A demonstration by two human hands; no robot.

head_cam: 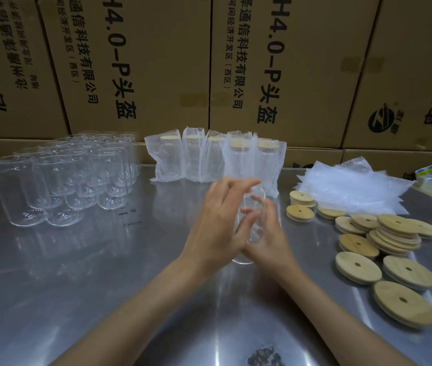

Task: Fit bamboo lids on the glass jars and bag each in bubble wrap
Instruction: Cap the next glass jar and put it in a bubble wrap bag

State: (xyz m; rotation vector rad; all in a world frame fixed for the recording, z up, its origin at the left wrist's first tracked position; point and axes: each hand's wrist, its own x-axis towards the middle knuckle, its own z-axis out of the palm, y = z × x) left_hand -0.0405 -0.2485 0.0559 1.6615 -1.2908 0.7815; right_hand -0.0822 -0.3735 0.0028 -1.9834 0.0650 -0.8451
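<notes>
Two bare hands meet at the middle of a shiny metal table [77, 286], with one clear glass jar [249, 225] between them. The jar's base is toward the person and its open mouth points away, so its long axis seems to run away from the body, tilted. The left hand [217, 220] covers the jar's left side, fingers loosely curved and reaching over the mouth end. The right hand [265, 233] cups the right side, fingertips curled on the glass. No lid is on this jar.

Loose bamboo lids [384, 241] lie scattered and stacked to the right, much nearer the right hand than the left. By my judgement, the right hand would reach sideways for a lid while the left steadies the jar.

Beyond the lids lies a heap of bubble-wrap bags [352, 188]. Five bagged jars [217, 157] stand at the back centre. Empty jars [64, 175] cluster at the left. Cardboard cartons [143, 62] form the backdrop.
</notes>
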